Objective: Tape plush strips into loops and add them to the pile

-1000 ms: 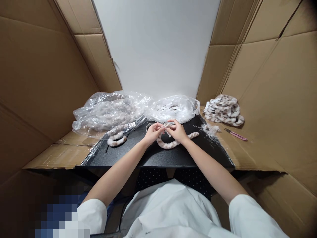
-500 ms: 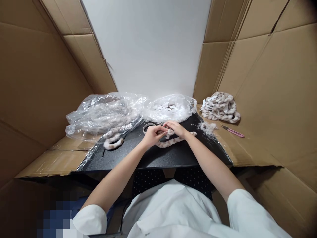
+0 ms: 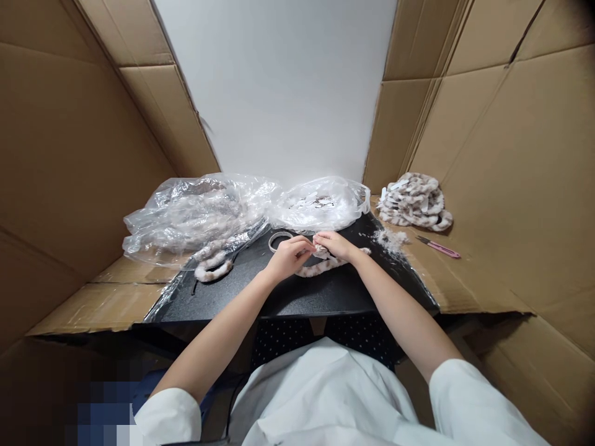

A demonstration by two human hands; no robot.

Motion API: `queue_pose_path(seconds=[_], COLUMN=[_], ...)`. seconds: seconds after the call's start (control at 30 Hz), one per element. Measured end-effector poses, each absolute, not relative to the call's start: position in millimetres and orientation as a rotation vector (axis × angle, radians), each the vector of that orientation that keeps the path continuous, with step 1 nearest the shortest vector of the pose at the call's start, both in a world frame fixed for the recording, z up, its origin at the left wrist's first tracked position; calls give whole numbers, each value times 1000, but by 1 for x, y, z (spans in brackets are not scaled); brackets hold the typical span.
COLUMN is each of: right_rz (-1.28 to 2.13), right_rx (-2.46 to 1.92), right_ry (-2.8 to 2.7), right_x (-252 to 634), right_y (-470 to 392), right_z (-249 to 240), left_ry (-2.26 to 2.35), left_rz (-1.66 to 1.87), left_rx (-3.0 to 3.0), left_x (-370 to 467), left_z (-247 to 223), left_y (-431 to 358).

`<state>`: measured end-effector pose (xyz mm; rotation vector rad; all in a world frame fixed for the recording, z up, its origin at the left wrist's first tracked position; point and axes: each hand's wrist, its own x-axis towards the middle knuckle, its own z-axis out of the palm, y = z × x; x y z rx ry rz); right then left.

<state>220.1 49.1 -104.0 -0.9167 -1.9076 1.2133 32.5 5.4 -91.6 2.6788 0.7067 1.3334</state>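
Observation:
A furry strip [image 3: 318, 269], cream with brown spots, lies curved on the black table top, and one end of it is raised between my hands. My right hand [image 3: 335, 245] is closed, pinching that end from the right. From the left, my left hand [image 3: 289, 256] meets it with thumb and fingers pressed together at the same spot. The fingers hide most of the gripped part, so its details cannot be made out. Just behind my left hand lies a ring like a roll of tape [image 3: 271, 243].
Clear plastic bags stand at the back: one with furry pieces [image 3: 199, 210], one with white pieces [image 3: 320, 201]. A furry loop [image 3: 204, 272] lies at left. To the right are loose fluff [image 3: 391, 240], pink-handled thread snips [image 3: 441, 249] and a pile of furry loops [image 3: 411, 201]. Cardboard walls [image 3: 520, 155] flank the table.
My right hand's fingers have drawn down and closer in around the strip's end. My left hand has shifted slightly right, with its fingers more closed over.

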Motion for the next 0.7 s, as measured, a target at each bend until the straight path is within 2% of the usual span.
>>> queue_pose_path(seconds=[0.17, 0.43, 0.57, 0.7], right_rz=[1232, 922, 1148, 1665], right_rx=[-1117, -1224, -1385, -1455], right_ry=[-1926, -1846, -1742, -1637], right_x=[224, 226, 227, 228], right_y=[45, 41, 39, 34], right_z=[-100, -91, -89, -86], left_ry=[674, 671, 673, 750], left_rz=[1334, 1398, 1370, 1360], left_rx=[2846, 2990, 3054, 3094], left_x=[33, 35, 36, 35], left_z=[-94, -94, -94, -94], left_y=[4, 4, 3, 3])
